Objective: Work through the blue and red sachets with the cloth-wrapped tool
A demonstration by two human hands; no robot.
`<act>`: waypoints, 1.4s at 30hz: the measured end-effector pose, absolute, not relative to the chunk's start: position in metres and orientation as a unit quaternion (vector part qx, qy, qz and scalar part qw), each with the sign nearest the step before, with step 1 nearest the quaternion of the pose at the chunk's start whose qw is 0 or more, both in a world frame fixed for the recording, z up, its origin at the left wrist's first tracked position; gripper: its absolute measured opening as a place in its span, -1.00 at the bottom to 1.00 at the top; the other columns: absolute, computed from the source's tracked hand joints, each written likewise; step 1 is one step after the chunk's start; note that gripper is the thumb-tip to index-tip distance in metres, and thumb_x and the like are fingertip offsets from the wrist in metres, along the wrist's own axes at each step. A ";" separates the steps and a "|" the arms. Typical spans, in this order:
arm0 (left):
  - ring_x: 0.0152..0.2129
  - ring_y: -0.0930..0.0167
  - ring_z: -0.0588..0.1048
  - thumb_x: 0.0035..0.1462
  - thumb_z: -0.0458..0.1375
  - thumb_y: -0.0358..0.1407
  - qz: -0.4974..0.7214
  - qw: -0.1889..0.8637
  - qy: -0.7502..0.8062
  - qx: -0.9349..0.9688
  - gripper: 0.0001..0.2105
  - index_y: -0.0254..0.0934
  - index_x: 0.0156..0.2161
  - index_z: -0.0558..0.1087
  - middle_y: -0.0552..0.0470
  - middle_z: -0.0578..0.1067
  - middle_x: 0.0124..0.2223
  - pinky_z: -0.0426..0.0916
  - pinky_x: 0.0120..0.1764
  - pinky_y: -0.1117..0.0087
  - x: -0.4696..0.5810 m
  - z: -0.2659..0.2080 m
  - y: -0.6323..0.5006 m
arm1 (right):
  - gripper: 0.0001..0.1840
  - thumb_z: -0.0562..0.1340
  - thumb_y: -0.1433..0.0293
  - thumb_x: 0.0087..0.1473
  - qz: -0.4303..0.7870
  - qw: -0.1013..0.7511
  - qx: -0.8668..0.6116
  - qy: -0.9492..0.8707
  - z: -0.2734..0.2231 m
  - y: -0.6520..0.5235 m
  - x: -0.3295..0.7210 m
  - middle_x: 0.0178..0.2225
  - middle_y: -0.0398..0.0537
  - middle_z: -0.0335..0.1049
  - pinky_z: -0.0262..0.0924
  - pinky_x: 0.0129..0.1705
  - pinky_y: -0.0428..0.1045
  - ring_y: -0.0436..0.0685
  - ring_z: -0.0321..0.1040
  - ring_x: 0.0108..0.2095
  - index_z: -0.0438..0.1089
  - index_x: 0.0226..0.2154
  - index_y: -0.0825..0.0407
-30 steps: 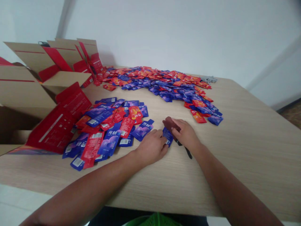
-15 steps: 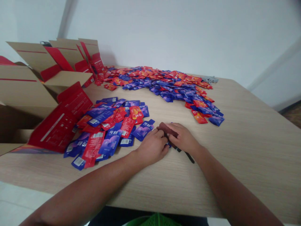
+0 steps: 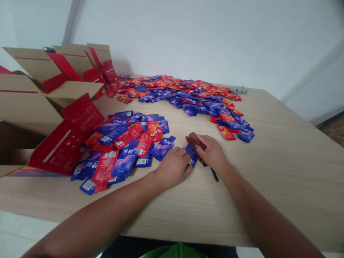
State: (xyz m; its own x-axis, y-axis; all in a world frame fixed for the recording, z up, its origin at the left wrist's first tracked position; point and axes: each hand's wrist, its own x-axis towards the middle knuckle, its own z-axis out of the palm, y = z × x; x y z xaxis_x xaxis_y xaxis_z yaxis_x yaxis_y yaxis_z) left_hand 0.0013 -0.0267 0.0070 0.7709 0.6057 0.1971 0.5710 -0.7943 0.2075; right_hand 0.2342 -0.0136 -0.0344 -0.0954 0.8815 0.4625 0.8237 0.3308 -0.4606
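Observation:
My right hand (image 3: 213,152) is closed round a dark brown object (image 3: 197,141) with a thin black strap-like end (image 3: 214,175) sticking out below; its exact kind I cannot make out. Beneath it, flat on the table, lies a blue sachet (image 3: 191,154). The fingers of my left hand (image 3: 174,166) are curled at this sachet's left edge and hide part of it. Just beyond my left hand rests another blue sachet (image 3: 163,147), beside a loose heap of red and blue sachets (image 3: 123,143).
A long pile of red and blue sachets (image 3: 188,95) curves across the back of the wooden table (image 3: 282,172). Open cardboard boxes (image 3: 24,100) with red flaps (image 3: 67,136) stand along the left. Grey cloth-like material (image 3: 238,90) lies at the far edge, near the wall.
My right hand has lifted the brown object slightly up and right, away from my left fingers. More of the blue sachet between the hands now shows.

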 end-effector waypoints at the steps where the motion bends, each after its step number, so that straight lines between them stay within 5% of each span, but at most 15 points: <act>1: -0.10 0.19 0.46 0.34 0.21 -0.24 0.131 0.070 0.315 0.937 -0.84 -0.28 -0.11 0.55 -0.13 0.54 -0.09 0.40 0.03 0.13 0.001 0.007 -0.027 | -0.44 0.24 0.42 0.20 0.040 0.360 -0.569 -0.738 -0.031 -0.016 0.232 0.11 0.09 0.56 0.40 0.21 0.27 0.34 0.49 0.09 0.47 0.25 -0.05; 5: -0.10 0.19 0.47 0.34 0.21 -0.24 0.134 0.079 0.312 0.937 -0.84 -0.28 -0.09 0.55 -0.12 0.55 -0.09 0.40 0.05 0.12 0.001 0.005 -0.025 | -0.41 0.24 0.46 0.18 0.060 0.411 -0.524 -0.744 -0.018 -0.025 0.223 0.16 0.03 0.52 0.40 0.24 0.22 0.30 0.48 0.14 0.46 0.25 -0.13; 10: -0.03 0.18 0.47 0.35 0.20 -0.23 0.143 0.081 0.306 0.938 -0.82 -0.27 -0.09 0.59 -0.14 0.53 -0.05 0.41 0.08 0.12 0.000 0.004 -0.023 | -0.40 0.24 0.47 0.14 0.119 0.326 -0.480 -0.806 -0.021 -0.025 0.218 0.14 0.02 0.57 0.39 0.23 0.24 0.29 0.49 0.12 0.48 0.23 -0.10; 32: -0.12 0.18 0.47 0.35 0.19 -0.23 0.128 0.073 0.324 0.935 -0.84 -0.26 -0.19 0.57 -0.14 0.52 -0.11 0.41 -0.04 0.11 0.001 0.008 -0.026 | -0.43 0.28 0.41 0.17 0.066 0.343 -0.560 -0.751 -0.044 0.002 0.238 0.08 0.05 0.60 0.41 0.18 0.26 0.32 0.53 0.07 0.50 0.23 -0.10; 42: -0.02 0.16 0.52 0.33 0.26 -0.05 0.145 0.098 0.324 0.930 -0.72 -0.26 -0.13 0.56 -0.16 0.53 -0.01 0.44 0.08 0.10 0.005 0.003 -0.027 | -0.46 0.28 0.39 0.16 0.038 0.324 -0.613 -0.719 -0.047 0.019 0.248 0.01 0.10 0.61 0.39 0.13 0.24 0.33 0.52 -0.01 0.53 0.20 -0.01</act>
